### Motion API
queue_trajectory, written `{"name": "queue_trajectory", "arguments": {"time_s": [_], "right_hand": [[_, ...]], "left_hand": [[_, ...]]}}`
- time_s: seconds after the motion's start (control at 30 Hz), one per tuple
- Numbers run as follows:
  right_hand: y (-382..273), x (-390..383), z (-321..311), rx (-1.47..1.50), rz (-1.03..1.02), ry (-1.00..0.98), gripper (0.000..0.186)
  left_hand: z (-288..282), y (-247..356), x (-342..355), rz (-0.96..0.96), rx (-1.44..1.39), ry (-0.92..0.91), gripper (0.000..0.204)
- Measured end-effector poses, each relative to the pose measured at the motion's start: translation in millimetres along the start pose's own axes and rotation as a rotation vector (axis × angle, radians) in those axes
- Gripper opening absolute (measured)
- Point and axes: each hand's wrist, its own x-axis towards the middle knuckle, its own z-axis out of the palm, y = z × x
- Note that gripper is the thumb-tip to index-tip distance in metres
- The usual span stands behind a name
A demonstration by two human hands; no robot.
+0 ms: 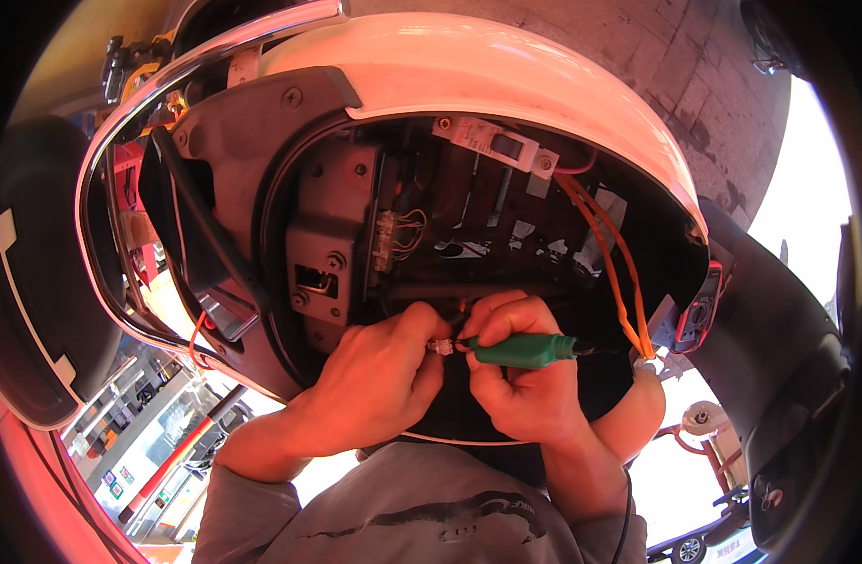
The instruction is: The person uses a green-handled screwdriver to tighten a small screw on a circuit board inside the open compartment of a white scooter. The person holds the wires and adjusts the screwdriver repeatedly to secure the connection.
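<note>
Inside the open white-bodied compartment, my left hand (384, 376) pinches a small pale connector (440, 347) between thumb and fingertips. My right hand (530, 390) is closed round a green bottle-shaped tool (525, 351) with a ribbed neck. A thin dark piece sticks out of the neck toward the right. The tool's other end, at my right fingertips, comes close to the connector; whether they touch I cannot tell. What kind of tool it is does not show clearly. Wires around the connector are mostly hidden by my fingers and the dark interior.
Beyond my hands are a metal bracket (329, 263), a terminal block with thin wires (384, 240) and a white circuit breaker (497, 143). Orange cables (611, 244) run down the right side. A red-edged meter (702, 310) rests at the right rim, beside a black seat (779, 329).
</note>
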Motion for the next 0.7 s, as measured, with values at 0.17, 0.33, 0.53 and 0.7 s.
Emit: {"name": "queue_trajectory", "arguments": {"time_s": [0.17, 0.33, 0.53, 0.7], "right_hand": [[0.7, -0.3, -1.3, -0.037, -0.021, -0.037, 0.035], [-0.3, 0.4, -0.7, -0.043, -0.018, -0.039, 0.035], [-2.3, 0.1, -0.6, -0.043, 0.008, -0.025, 0.036], [-2.3, 0.3, -0.1, -0.028, 0.004, -0.019, 0.037]], "left_hand": [[-0.3, 0.7, -0.3, -0.006, 0.001, -0.002, 0.023], [-0.6, 0.4, -0.7, -0.005, 0.001, 0.001, 0.023], [0.5, -0.1, -0.6, 0.001, -0.001, 0.006, 0.024], [0.6, 0.4, -0.8, 0.01, -0.005, 0.018, 0.024]]}}
